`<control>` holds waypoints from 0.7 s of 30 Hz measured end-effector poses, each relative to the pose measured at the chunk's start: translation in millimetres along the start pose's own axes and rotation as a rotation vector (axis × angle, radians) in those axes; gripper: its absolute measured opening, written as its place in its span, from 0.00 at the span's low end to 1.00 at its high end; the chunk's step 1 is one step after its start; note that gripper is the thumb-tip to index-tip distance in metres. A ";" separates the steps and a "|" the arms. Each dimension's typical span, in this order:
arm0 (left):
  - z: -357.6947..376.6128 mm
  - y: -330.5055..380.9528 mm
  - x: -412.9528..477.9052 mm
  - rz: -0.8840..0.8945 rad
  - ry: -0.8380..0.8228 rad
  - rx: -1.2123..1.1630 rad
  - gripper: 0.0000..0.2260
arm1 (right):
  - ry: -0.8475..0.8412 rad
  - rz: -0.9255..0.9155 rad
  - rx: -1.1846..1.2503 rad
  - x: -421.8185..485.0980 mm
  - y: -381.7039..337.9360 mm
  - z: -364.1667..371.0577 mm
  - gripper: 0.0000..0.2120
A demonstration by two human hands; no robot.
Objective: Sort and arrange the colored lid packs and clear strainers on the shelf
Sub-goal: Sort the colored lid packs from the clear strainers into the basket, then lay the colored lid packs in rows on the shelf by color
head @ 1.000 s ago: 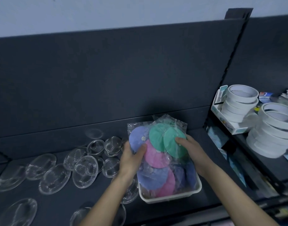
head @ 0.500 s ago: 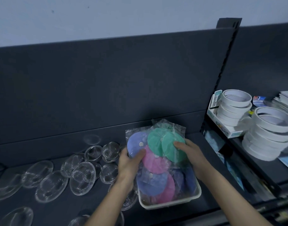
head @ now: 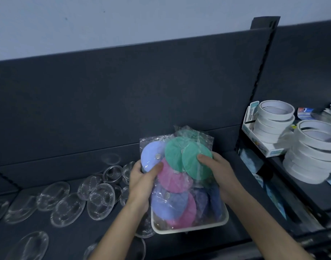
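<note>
**Tray at centre, strainers at 9 o'clock, tape at 3 o'clock**

A white rectangular plastic tray (head: 189, 229) sits on the dark flat shelf (head: 76, 239), near its front edge. Clear plastic packs of round coloured lids (head: 176, 166) stand in the tray, rising toward 12 o'clock in front of the dark back panel (head: 123, 100). The left hand (head: 142, 182) grips the front pack at its 9 o'clock edge and the right hand (head: 219, 173) at its 3 o'clock edge. Clear round plastic strainers (head: 67, 209) lie spread over the shelf from the tray's 9 o'clock to 7 o'clock, some overlapping. Past a dark upright post (head: 262, 72) at 2 o'clock, stacked white tape rolls (head: 273, 119) stand at 3 o'clock.
</note>
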State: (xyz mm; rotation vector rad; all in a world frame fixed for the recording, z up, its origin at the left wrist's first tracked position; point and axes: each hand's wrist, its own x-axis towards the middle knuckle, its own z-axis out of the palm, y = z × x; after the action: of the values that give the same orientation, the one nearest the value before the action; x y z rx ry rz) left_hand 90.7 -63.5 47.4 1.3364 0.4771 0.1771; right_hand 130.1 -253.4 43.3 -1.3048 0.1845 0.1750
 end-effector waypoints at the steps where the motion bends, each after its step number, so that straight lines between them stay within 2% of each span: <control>1: -1.7 2.1 -0.9 -0.004 0.011 -0.001 0.14 | -0.008 -0.002 0.005 -0.9 -0.2 2.2 0.11; 10: -25.6 12.2 -16.9 -0.016 0.108 -0.096 0.14 | -0.106 0.026 -0.031 -2.2 6.9 27.0 0.14; 21: -83.2 32.4 -36.2 0.025 0.180 -0.155 0.13 | -0.207 0.029 -0.061 -29.1 4.9 86.4 0.12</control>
State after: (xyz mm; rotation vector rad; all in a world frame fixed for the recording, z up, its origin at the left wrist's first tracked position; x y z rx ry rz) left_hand 27.4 4.0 74.0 1.1803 0.5869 0.3507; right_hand 103.9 -169.3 67.2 -1.3356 0.0222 0.3409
